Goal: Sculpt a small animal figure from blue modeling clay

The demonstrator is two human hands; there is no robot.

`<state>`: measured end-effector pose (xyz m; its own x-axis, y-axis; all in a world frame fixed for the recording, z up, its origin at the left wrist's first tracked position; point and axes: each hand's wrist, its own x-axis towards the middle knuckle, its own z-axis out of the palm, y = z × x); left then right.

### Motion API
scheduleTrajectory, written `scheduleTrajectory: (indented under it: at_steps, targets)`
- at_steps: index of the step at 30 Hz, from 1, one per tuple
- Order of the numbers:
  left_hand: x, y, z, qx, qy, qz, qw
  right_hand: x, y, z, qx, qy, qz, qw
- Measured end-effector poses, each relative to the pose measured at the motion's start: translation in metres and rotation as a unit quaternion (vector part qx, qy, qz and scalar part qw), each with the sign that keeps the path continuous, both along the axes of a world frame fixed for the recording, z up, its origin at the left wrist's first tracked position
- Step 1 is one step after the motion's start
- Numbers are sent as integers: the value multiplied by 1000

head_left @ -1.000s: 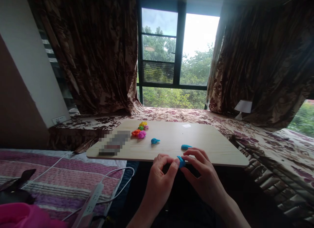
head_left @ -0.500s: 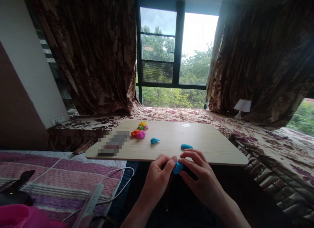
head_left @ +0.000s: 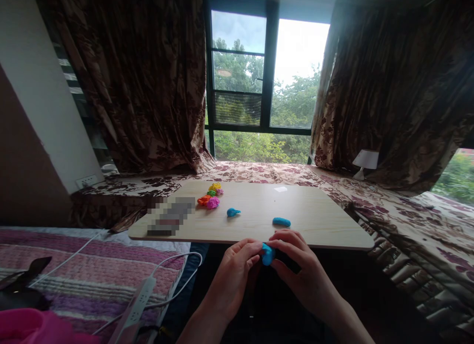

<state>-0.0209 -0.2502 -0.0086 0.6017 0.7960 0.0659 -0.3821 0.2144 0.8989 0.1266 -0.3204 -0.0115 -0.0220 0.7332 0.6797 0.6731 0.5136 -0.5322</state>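
A lump of blue modelling clay [head_left: 268,255] is held between both hands, just in front of the near table edge. My left hand [head_left: 237,262] pinches its left side with thumb and fingers. On the other side, my right hand [head_left: 298,255] grips it with fingertips and thumb. Beyond the right fingers, a blue clay roll [head_left: 282,222] lies on the table [head_left: 318,220]. A teardrop-shaped blue clay piece [head_left: 233,212] rests further left. Several crumpled clay lumps in yellow, green, orange and pink [head_left: 212,202] sit together at the back left.
A blurred-out flat object [head_left: 171,216] lies on the table's left end. To the left, a bed with a striped quilt [head_left: 111,270] holds a white power strip [head_left: 138,304] and its cable. A small lamp [head_left: 365,160] stands on the window ledge at the right.
My fingers have shifted on the blue clay, and its held shape looks more bent. My right hand has dropped slightly, showing more of the blue roll behind it.
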Motion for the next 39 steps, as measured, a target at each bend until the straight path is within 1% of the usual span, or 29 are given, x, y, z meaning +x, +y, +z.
scheduleTrajectory:
  at_steps: [1,3,4,6,7,9,14,17,19,22,25,27,30,32,34,36,39]
  targets:
    - [-1,0,0,17,12,12,1000,0,-1,0,-10,20,7,1000]
    - [-3,1,1,95,71,61,991,2,-2,0,-33,61,21,997]
    - [-5,1,2,150,106,94,978,3,-3,1,-45,77,26,996]
    - [-7,1,5,259,154,155,941,4,-5,2,-60,101,37,992]
    - [-7,1,7,302,165,173,923,5,-6,2,-63,110,43,991]
    - [-7,-1,10,356,173,186,899,6,-6,3,-66,120,55,989]
    - [-5,-3,8,424,205,196,860,5,-6,4,-71,124,72,987]
    - [-4,-3,6,455,218,222,835,4,-6,3,-80,121,67,987]
    - [-4,-3,5,485,222,255,807,2,-6,2,-83,119,65,987]
    - [-3,-6,6,536,225,298,757,0,-7,3,-80,122,67,987]
    - [-3,-8,6,567,222,331,721,-1,-7,4,-75,131,76,986]
    - [-3,-9,4,577,221,343,707,0,-6,4,-71,137,78,985]
    - [-5,-8,0,583,230,339,702,2,-5,2,-63,142,66,986]
    - [-7,-8,0,591,233,344,691,4,-5,2,-60,145,53,986]
    - [-10,-8,3,613,229,349,671,6,-5,2,-61,143,46,987]
    - [-11,-10,8,642,222,338,651,6,-6,3,-63,135,42,988]
    - [-12,-14,14,667,225,316,636,5,-6,3,-63,120,38,990]
